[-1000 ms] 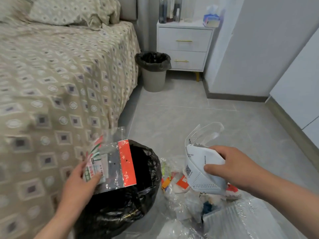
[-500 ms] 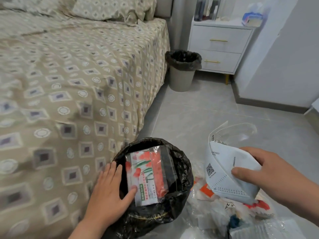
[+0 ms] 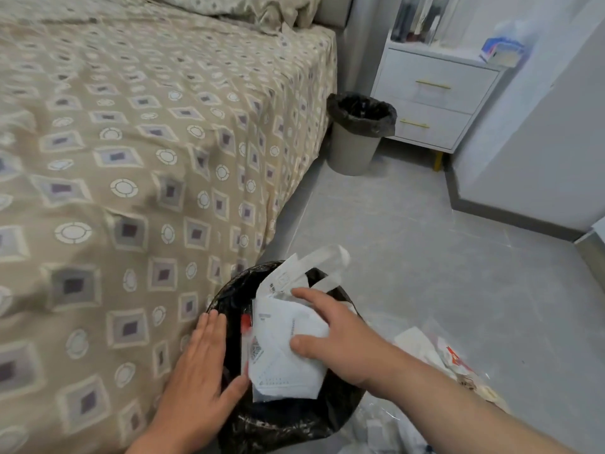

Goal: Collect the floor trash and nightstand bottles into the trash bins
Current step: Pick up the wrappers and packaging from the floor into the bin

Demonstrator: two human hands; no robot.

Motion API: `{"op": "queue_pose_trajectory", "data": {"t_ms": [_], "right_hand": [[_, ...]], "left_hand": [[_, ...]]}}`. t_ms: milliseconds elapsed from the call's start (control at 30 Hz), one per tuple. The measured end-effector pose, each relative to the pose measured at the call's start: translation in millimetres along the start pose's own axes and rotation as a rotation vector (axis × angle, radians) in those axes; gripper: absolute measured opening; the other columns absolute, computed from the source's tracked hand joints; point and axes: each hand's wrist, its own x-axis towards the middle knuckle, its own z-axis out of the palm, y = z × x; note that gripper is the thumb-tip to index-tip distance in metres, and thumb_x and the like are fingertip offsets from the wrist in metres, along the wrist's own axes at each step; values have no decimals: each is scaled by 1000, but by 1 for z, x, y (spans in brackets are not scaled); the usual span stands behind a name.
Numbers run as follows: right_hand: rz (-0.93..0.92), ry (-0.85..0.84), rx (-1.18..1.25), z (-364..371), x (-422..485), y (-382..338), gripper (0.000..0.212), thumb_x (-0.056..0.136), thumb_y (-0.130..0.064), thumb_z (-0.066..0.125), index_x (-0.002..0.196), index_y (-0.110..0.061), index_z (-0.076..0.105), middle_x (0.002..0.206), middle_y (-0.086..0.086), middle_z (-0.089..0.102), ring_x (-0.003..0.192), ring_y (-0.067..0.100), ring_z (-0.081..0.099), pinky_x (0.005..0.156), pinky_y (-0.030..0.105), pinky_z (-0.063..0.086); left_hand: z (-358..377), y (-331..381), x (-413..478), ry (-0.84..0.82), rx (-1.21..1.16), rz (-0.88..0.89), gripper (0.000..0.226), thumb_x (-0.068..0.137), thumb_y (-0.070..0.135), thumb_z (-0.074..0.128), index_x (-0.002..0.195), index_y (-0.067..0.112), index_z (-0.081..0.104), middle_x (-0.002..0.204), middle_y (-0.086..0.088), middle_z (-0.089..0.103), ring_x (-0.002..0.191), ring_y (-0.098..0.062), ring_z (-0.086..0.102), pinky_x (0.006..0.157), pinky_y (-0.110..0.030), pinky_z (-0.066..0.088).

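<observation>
A bin lined with a black bag (image 3: 278, 421) stands on the floor right beside the bed. My right hand (image 3: 334, 342) grips a white face mask in its clear wrapper (image 3: 281, 352) and holds it down inside the bin's mouth. A bit of red packet (image 3: 245, 322) shows under the mask. My left hand (image 3: 199, 371) rests flat on the bin's left rim, fingers together, holding nothing. More floor trash (image 3: 438, 358) of clear and white wrappers lies to the right of the bin. Dark bottles (image 3: 412, 18) stand blurred on the white nightstand (image 3: 435, 93).
A second grey bin with a black liner (image 3: 360, 132) stands between the bed and the nightstand. The patterned bed (image 3: 131, 158) fills the left side. A tissue pack (image 3: 501, 52) lies on the nightstand. A white wall and cabinet (image 3: 540, 142) bound the grey tiled floor at right.
My right hand has carried the mask left from above the floor trash into the near bin. The red packet has dropped inside, and my left hand has slid onto the rim.
</observation>
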Motion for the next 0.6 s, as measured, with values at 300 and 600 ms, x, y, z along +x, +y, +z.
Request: {"op": "queue_pose_trajectory", "data": {"t_ms": [300, 600], "right_hand": [[340, -82, -369, 57, 88, 69, 84, 87, -34, 53, 151, -33, -2, 159, 12, -11, 136, 38, 34, 101, 37, 41], [306, -226, -657, 52, 86, 80, 59, 89, -41, 47, 138, -11, 35, 143, 15, 41, 123, 35, 47, 88, 36, 43]], "left_hand": [[9, -12, 4, -26, 80, 22, 124, 56, 99, 9, 144, 17, -21, 155, -1, -23, 139, -6, -30, 114, -24, -12], [15, -12, 6, -12, 164, 10, 123, 57, 85, 34, 146, 18, -17, 157, -1, -17, 140, -5, -29, 116, -29, -6]]}}
